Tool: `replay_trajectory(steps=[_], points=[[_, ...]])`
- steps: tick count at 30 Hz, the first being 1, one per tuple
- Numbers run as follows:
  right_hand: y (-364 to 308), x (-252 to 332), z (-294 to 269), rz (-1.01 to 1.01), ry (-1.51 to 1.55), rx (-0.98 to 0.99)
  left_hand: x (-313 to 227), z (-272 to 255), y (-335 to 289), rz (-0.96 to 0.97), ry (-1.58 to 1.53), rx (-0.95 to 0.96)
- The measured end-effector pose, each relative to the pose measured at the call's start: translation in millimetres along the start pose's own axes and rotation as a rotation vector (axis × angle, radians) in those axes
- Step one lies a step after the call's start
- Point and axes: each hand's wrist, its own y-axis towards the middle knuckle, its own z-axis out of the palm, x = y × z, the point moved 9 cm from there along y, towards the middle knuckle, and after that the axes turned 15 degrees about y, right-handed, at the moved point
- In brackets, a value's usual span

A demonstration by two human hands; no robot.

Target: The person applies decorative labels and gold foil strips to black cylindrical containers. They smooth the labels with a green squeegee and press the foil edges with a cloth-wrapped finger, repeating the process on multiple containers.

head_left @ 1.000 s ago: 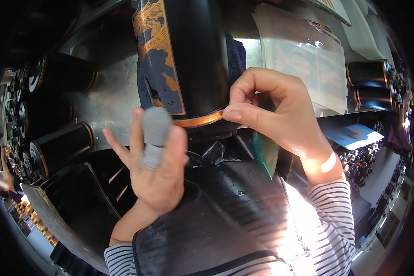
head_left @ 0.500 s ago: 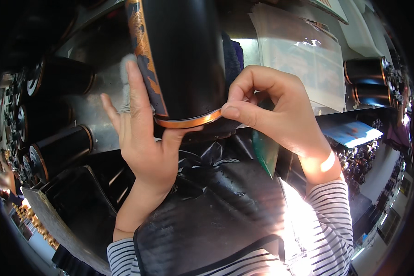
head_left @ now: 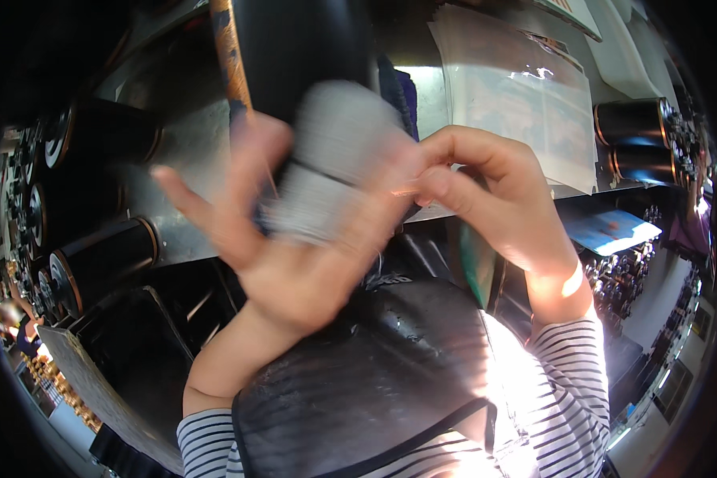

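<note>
A large black cylinder (head_left: 291,48) with a copper-coloured patterned band (head_left: 229,56) down its left side stands out at the top middle. My left hand (head_left: 295,263), blurred by motion, passes in front of its lower end with the fingers spread. Grey coverings (head_left: 338,135) wrap its middle fingers. Its thumb reaches close to my right hand (head_left: 494,191), which is pinched at the cylinder's lower right edge. A small copper glint shows between the hands, but what the pinch holds is too small to make out. My left hand hides most of the lower rim.
Clear plastic sheets (head_left: 526,103) lie on the metal bench (head_left: 191,88) at the right. More black cylinders (head_left: 107,259) rest at the left, and two (head_left: 645,123) at the far right. A dark open box (head_left: 131,334) stands lower left. Something green (head_left: 474,267) hangs beside my apron (head_left: 374,350).
My left hand has left the cylinder's left side and swung right across its lower end, turning its covered fingers into view. My right hand has shifted slightly, still pinched. The cylinder has moved slightly left.
</note>
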Motion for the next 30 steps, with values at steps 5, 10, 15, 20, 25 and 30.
replay_trajectory(steps=[5,10,15,20,25,30], points=[[9.9,5.7,13.1,-0.024,-0.131,0.063,46.9,22.8,-17.4,-0.336,-0.246,0.22],[11.3,7.4,16.8,0.028,-0.126,0.095,32.7,-1.8,-47.0,-0.28,-0.18,0.223],[8.4,0.8,8.7,0.056,0.007,0.028,-14.6,-7.3,-25.4,0.097,0.117,0.188],[0.7,0.6,2.9,0.073,0.007,0.01,4.1,-0.5,3.7,-0.034,-0.005,-0.011],[10.8,2.3,15.0,0.043,-0.066,0.071,42.5,18.8,-13.1,-0.3,-0.257,0.131],[9.5,9.4,20.3,0.011,-0.119,0.103,40.5,7.0,-50.0,-0.352,-0.229,0.278]])
